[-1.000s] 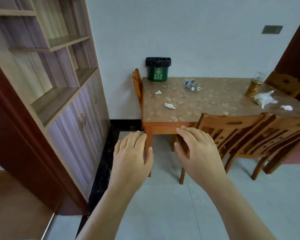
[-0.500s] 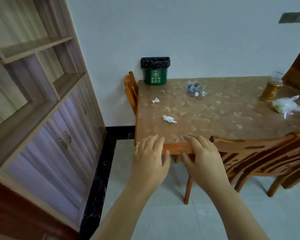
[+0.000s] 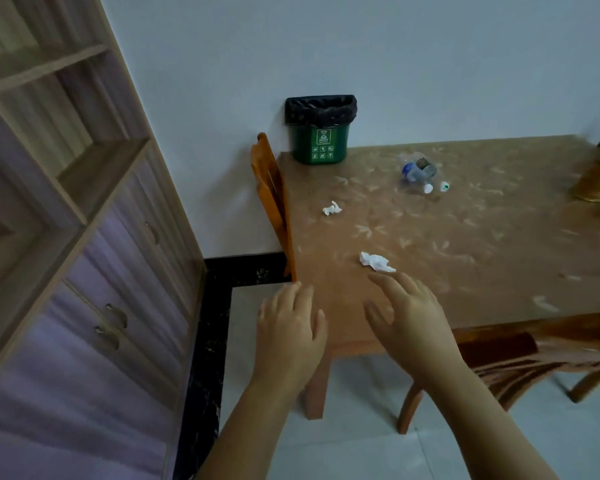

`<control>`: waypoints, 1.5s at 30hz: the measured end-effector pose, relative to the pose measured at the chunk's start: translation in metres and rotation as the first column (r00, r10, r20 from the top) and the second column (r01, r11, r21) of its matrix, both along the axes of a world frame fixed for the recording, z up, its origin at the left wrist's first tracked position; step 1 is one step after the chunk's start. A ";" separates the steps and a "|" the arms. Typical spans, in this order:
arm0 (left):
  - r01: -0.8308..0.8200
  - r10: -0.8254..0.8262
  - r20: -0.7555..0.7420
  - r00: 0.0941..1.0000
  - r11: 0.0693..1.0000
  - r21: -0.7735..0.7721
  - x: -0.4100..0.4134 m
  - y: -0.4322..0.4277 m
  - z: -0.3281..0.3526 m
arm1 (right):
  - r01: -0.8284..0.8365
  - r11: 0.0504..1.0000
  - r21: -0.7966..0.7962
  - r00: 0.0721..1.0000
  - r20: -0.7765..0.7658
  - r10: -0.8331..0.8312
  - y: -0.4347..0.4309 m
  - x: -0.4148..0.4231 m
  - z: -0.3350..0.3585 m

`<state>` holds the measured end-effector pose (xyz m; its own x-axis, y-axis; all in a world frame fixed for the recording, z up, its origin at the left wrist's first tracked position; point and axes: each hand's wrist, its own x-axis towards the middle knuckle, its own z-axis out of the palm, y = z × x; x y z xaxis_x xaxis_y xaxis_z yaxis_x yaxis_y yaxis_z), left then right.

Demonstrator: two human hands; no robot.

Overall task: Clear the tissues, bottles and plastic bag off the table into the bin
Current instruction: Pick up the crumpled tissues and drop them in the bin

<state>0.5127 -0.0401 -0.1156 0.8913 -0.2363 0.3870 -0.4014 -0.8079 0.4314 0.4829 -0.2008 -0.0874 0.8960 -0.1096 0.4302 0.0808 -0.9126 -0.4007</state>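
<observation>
A green bin [image 3: 318, 144] with a black liner stands on the far left corner of the wooden table [image 3: 499, 258]. A crumpled tissue [image 3: 375, 262] lies near the table's front left, just beyond the fingertips of my right hand [image 3: 409, 317], which is open and empty. A second tissue [image 3: 332, 208] lies farther back. Two clear plastic bottles [image 3: 419, 172] lie on their sides toward the back middle. My left hand [image 3: 290, 327] hovers open at the table's front left corner, holding nothing.
A wooden chair back [image 3: 272, 199] stands against the table's left edge. Another chair [image 3: 534, 362] is tucked under the front edge. A gold jar [image 3: 598, 181] sits at the right. A tall cabinet with shelves [image 3: 84, 237] fills the left side.
I have come closer to the table. Both hands have moved forward over its front left corner, the right hand nearing the front tissue.
</observation>
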 end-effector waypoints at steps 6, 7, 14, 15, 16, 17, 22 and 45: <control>-0.016 0.015 0.029 0.999 0.999 0.030 0.092 0.056 -0.006 | -0.064 0.997 0.031 0.998 0.017 0.063 0.069 0.102 0.010; -0.020 0.019 0.027 0.999 0.999 0.032 0.105 0.063 -0.011 | -0.068 0.997 0.040 0.998 0.005 0.068 0.076 0.114 0.007; 0.011 -0.011 -0.023 1.000 1.000 0.015 0.175 0.082 -0.035 | -0.042 0.999 0.004 0.994 -0.105 0.042 0.080 0.179 -0.012; 0.023 -0.022 -0.011 1.000 1.000 0.020 0.187 0.080 -0.037 | -0.028 1.000 0.004 0.993 -0.112 0.029 0.078 0.191 -0.014; 0.038 -0.038 0.003 0.999 0.999 0.029 0.200 0.077 -0.039 | -0.016 1.000 0.012 0.993 -0.115 0.018 0.076 0.203 -0.017; 0.061 -0.062 0.010 0.998 0.997 0.038 0.214 0.075 -0.039 | -0.008 1.000 0.026 0.994 -0.110 0.011 0.075 0.216 -0.020; 0.174 -0.173 -0.010 0.985 0.980 0.094 0.303 0.056 -0.047 | 0.048 0.995 0.087 0.998 -0.052 -0.044 0.059 0.290 -0.033; 0.609 -0.572 -0.215 0.791 0.768 0.199 0.471 -0.107 -0.140 | 0.697 0.703 0.145 0.694 -0.386 -0.608 -0.075 0.297 -0.157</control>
<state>0.9833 -0.1469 -0.2554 0.5815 -0.8028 0.1314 -0.7875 -0.5151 0.3384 0.7801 -0.2762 -0.2440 0.6241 -0.7808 0.0296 -0.6531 -0.5421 -0.5287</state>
